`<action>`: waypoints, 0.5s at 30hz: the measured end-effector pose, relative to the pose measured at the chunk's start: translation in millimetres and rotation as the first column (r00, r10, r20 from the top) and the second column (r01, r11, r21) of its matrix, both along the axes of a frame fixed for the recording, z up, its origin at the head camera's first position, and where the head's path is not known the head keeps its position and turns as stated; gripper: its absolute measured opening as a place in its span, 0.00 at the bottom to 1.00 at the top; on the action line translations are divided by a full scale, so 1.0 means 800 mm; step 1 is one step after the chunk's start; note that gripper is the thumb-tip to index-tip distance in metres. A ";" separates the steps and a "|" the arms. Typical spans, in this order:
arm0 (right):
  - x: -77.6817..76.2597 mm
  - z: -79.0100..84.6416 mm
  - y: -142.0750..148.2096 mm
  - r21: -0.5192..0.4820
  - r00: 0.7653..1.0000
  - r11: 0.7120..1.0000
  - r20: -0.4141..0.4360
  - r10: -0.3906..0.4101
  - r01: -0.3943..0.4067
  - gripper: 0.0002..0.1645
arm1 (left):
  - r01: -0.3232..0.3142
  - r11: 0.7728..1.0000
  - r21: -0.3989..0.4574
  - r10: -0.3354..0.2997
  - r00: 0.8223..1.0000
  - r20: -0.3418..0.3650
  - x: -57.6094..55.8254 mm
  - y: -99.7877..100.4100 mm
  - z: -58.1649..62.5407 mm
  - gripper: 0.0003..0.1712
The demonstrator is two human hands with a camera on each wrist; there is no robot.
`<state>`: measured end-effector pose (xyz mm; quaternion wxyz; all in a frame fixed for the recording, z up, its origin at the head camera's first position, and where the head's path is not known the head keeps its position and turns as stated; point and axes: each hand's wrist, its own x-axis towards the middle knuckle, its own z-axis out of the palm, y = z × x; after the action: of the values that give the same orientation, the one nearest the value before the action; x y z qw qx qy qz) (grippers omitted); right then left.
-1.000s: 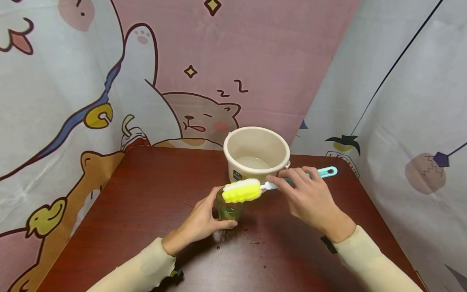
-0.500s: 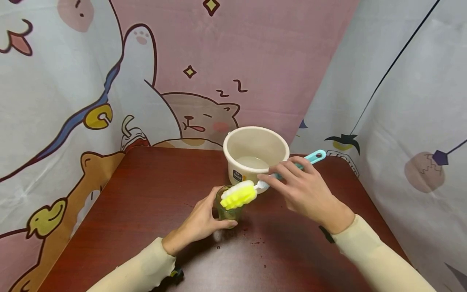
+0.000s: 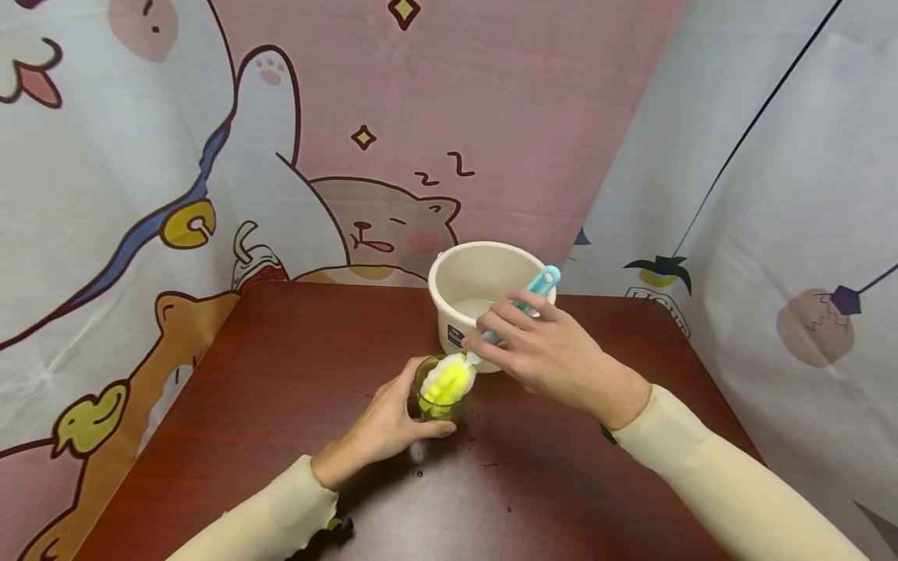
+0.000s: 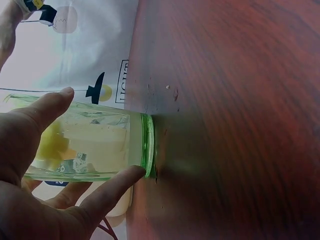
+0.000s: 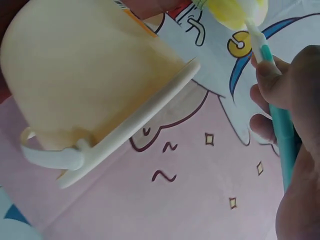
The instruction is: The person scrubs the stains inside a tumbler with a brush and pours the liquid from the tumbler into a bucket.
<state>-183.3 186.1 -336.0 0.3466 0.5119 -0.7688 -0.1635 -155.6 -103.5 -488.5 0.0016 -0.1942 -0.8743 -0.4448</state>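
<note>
A green-tinted clear glass (image 3: 440, 413) stands on the table, gripped round its side by my left hand (image 3: 394, 417). In the left wrist view the glass (image 4: 100, 140) shows its thick green base on the wood, fingers and thumb on either side. My right hand (image 3: 543, 351) holds the turquoise handle of a sponge brush (image 3: 449, 382) between thumb and fingers. Its yellow and white sponge head slants down into the mouth of the glass. Through the glass wall the yellow sponge shows blurred in the left wrist view. The handle (image 5: 282, 125) runs through the right hand's grasp in the right wrist view.
A cream bucket (image 3: 449, 312) stands just behind the glass, close to the right hand, with some liquid at its bottom. Small wet drops lie on the dark red-brown table (image 3: 316, 351) by the glass. A cartoon-printed cloth (image 3: 526, 117) hangs behind and at both sides.
My right hand has moved left and tilted the brush steeper, so the sponge head has gone from above the rim down into the glass. The left hand and glass have stayed put.
</note>
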 end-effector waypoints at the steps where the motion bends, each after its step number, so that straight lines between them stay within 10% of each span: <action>1: -0.001 0.000 -0.003 0.018 1.000 1.000 -0.007 0.002 -0.002 0.43 | 0.001 1.000 -0.001 -0.001 1.000 0.000 0.000 0.000 0.000 0.58; 15: -0.011 -0.014 -0.045 0.184 0.997 0.982 -0.066 0.045 -0.032 0.18 | 0.006 1.000 0.000 -0.006 1.000 -0.013 0.001 0.001 -0.001 0.58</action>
<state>-192.2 150.0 -347.2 0.3279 0.5504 -0.7279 -0.2443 -154.8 -102.8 -489.3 0.0059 -0.1997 -0.8736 -0.4436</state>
